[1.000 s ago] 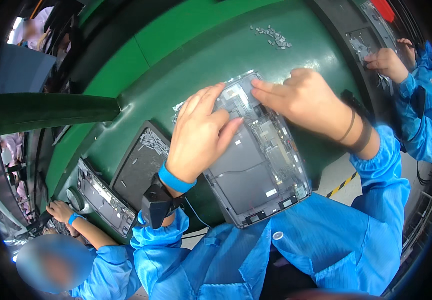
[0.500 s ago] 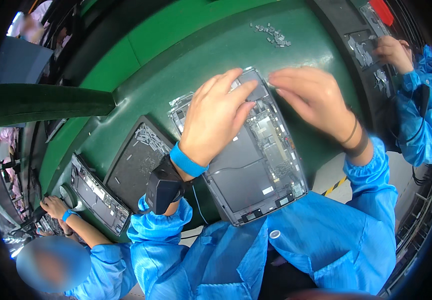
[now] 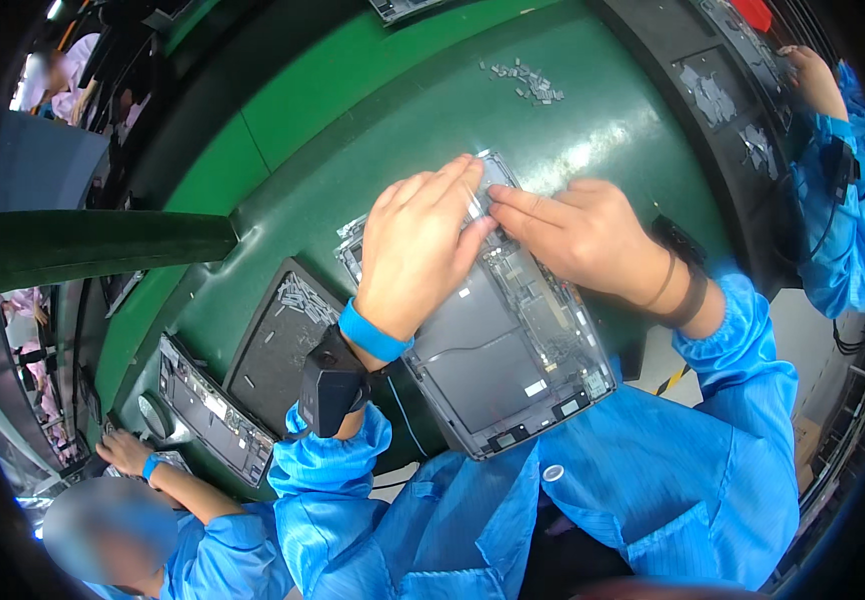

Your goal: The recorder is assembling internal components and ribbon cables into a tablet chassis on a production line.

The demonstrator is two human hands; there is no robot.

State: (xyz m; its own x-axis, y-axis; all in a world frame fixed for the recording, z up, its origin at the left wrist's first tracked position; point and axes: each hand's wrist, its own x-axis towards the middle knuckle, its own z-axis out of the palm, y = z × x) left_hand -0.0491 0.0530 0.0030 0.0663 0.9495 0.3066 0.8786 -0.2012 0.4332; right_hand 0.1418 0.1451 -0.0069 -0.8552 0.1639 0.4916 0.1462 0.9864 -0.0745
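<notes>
An opened laptop chassis [image 3: 493, 360], showing its dark battery packs and a circuit board along its right side, lies at a slant on the green bench before me. My left hand [image 3: 418, 235], with a blue band at the wrist, bends over its far part; fingers are together and the thumb lies toward them. My right hand [image 3: 578, 228] has come to the same far end, thumb and fingertips pinched close to the left fingers. Between the two hands something thin and pale shows, too blurred to name.
A dark tray [image 3: 283, 330] holding small grey strips and another opened chassis [image 3: 215, 410] lie left. Small grey pieces [image 3: 525, 82] are scattered on the far bench. A black tray [image 3: 708, 95] stands right. Co-workers' hands [image 3: 818, 80] show at both sides.
My right hand has moved left and in over the chassis, its fingertips now beside my left hand's. The left fingers have drawn closer together. The view has shifted slightly.
</notes>
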